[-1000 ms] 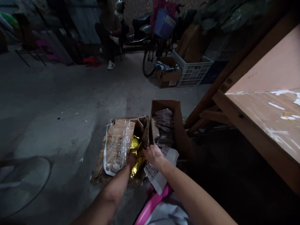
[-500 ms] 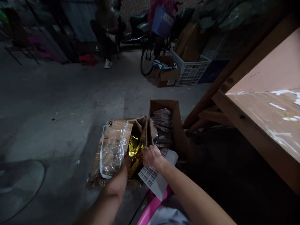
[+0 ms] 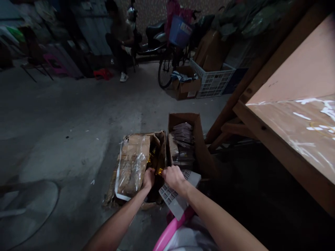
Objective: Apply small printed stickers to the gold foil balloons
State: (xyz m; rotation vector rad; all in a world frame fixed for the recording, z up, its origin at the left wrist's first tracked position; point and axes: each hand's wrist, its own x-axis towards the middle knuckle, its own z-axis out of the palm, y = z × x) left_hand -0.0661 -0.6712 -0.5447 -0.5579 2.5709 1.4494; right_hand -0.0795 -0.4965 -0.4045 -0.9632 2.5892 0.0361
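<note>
The left hand (image 3: 149,178) has been lifted further into view, and less gold foil (image 3: 159,171) is exposed now. Its fingers are drawn together; whether foil is pinched there cannot be told. By the right hand (image 3: 174,177), foil is gripped at the mouth of the battered carton (image 3: 163,148), with the printed sheet (image 3: 178,205) lying under that wrist. Alongside, clear-wrapped packs (image 3: 183,134) are held in the taller carton (image 3: 202,150).
</note>
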